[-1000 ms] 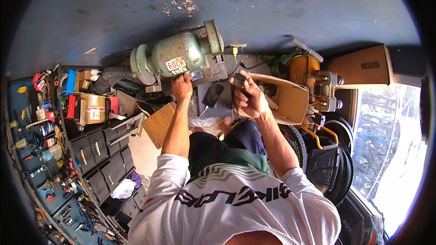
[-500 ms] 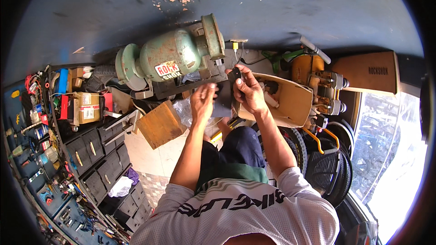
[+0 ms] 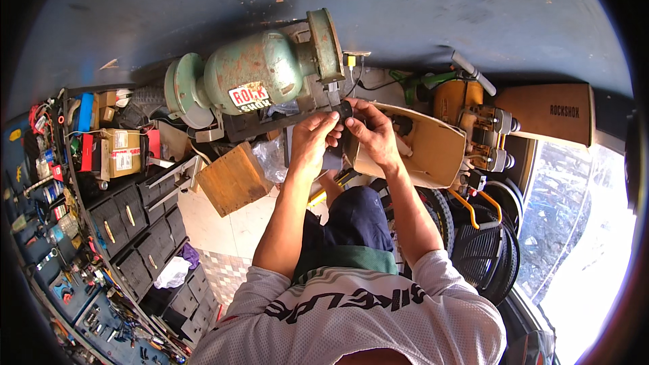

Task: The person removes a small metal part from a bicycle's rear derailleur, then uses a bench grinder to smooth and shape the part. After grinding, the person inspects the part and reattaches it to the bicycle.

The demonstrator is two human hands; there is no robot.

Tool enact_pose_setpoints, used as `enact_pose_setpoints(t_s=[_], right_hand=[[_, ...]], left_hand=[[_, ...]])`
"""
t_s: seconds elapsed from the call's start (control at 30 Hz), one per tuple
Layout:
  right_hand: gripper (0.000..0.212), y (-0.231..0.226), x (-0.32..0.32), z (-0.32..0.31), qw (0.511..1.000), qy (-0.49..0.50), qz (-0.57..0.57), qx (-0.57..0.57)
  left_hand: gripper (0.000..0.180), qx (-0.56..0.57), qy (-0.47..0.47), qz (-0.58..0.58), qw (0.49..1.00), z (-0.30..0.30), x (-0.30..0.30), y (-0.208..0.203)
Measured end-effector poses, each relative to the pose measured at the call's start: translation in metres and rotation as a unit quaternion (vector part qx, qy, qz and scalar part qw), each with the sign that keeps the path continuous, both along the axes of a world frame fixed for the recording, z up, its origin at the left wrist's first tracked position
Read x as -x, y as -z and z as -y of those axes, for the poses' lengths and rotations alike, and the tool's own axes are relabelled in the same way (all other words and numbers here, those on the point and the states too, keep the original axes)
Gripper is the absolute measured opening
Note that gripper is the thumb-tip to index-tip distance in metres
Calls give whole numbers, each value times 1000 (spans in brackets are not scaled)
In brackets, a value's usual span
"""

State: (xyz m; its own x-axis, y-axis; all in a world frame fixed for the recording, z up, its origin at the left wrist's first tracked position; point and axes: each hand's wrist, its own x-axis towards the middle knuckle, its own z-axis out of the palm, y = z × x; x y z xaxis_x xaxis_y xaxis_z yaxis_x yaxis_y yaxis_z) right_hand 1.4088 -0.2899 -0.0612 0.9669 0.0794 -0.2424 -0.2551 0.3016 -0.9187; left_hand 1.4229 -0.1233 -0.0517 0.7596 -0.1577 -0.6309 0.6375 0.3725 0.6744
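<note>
In front of the right wheel of a green bench grinder (image 3: 253,71), both hands come together at a small black part (image 3: 345,109). My right hand (image 3: 375,136) pinches it between thumb and fingers. From the other side, my left hand (image 3: 313,140) closes on it with thumb and curled fingers. The part is short and dark, mostly covered by the fingers, and its exact kind cannot be made out. Just above it sits the grinder's right wheel guard (image 3: 325,44).
Right of my hands stands an open cardboard box (image 3: 433,152), with an orange air compressor (image 3: 463,105) behind it. A wooden box (image 3: 234,180) is at the left, beside a clear plastic bag (image 3: 272,160). Black drawers (image 3: 122,220) and tool-covered shelving fill the far left.
My left hand has moved up and right, its fingers closing on the black part. My right hand has shifted slightly, still gripping it. The view has tilted a little.
</note>
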Motion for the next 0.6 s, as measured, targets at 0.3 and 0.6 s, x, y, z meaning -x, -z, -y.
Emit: enact_pose_setpoints(t_s=[0.3, 0.6], right_hand=[[39, 10, -15, -9, 998, 35, -21, 40], [39, 4, -17, -14, 995, 59, -7, 83]], left_hand=[[37, 33, -43, 81, 995, 5, -8, 0], [41, -43, -23, 111, 993, 5, -11, 15]])
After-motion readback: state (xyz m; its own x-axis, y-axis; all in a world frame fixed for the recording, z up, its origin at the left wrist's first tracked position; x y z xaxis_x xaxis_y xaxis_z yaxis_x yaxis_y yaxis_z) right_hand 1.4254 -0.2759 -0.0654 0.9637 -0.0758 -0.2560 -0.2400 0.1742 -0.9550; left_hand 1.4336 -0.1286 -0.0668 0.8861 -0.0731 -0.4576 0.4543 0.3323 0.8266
